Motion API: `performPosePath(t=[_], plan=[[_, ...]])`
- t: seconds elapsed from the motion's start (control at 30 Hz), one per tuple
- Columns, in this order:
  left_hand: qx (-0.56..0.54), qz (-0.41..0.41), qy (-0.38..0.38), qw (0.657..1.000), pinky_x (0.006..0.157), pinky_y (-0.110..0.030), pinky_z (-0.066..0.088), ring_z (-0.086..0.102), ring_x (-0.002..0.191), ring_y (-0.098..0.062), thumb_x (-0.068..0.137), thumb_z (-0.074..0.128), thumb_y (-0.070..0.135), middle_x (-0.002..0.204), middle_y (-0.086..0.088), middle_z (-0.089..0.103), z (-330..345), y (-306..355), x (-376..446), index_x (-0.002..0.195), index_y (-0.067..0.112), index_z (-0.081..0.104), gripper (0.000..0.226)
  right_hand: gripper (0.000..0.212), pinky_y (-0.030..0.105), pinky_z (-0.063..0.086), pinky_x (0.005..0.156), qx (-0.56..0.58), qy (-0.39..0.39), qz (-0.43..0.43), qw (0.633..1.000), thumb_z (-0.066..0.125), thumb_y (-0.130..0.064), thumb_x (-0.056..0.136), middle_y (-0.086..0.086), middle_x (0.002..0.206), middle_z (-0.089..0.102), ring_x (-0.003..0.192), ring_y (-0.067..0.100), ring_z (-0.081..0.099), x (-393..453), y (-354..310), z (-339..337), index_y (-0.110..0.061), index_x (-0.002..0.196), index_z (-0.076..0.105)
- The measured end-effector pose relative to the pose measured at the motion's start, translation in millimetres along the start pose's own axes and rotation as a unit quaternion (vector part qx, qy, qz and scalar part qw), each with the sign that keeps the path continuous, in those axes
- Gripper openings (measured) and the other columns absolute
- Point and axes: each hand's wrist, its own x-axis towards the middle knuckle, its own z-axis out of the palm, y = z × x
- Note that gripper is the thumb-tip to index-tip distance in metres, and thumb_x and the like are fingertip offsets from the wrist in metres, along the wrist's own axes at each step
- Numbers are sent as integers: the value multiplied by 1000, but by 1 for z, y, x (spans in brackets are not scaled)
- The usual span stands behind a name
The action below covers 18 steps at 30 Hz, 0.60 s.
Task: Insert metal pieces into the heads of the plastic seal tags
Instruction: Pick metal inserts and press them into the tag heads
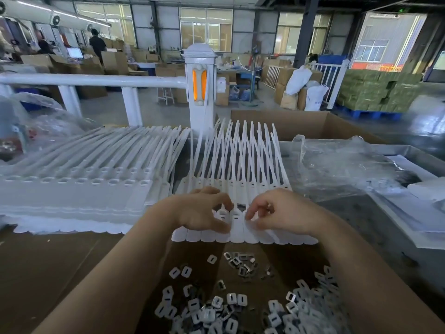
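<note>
Left hand [204,210] and right hand [272,212] pinch the tag heads [234,216] in the white strip at table centre; steady the head, seat each metal piece [216,302] flat, press straight down

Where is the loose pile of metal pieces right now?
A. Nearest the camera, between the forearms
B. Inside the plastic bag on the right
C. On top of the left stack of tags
A: the metal pieces lie scattered on the cardboard, nearer the camera than the row of tags under both hands.
</note>
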Motion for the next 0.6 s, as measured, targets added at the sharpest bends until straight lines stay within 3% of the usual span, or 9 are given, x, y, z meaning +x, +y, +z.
performPosePath(t=[0.1,0.23,0.3,0.43,0.5,0.6], plan=[[-14,19,-22,999,97,-37,39,41,118,-19,80,73,52,127,7,40,-3,3,-2,118,43,47,47,8,18,40,58,20,-13,-10,1000,79,-28,82,-20,64,63,59,-5,56,1,-1,-1,-33,81,73],[-36,24,-26,999,95,-38,43,44,112,-20,76,79,48,126,5,40,-5,6,-3,117,39,51,51,11,17,38,56,31,-35,-23,999,79,-25,83,-22,55,58,52,-5,52,0,-6,-3,-30,79,70],[-43,25,-30,998,98,-41,45,45,111,-20,75,80,47,126,5,38,-4,6,-3,115,41,51,50,9,20,41,58,54,-55,-36,996,80,-24,81,-18,56,58,53,-3,52,-1,-13,-3,-27,80,72],[-52,18,-29,998,103,-46,44,42,116,-21,72,81,49,127,7,35,-1,3,-2,112,44,49,52,11,17,46,61,91,-188,-66,976,82,-26,80,-12,68,68,63,0,61,-4,-35,2,-25,86,72],[-50,18,-31,998,102,-45,44,42,115,-20,70,83,47,125,8,35,-1,3,0,114,44,47,57,16,18,47,62,53,-231,-71,969,83,-29,78,-18,70,68,64,-4,61,-2,-45,8,-30,86,70],[-43,24,-30,998,95,-36,41,39,112,-17,70,83,46,122,11,33,1,1,2,112,48,44,57,23,7,41,52,-13,-241,-74,968,85,-32,75,-31,67,62,62,-14,56,0,-54,15,-35,84,65]])
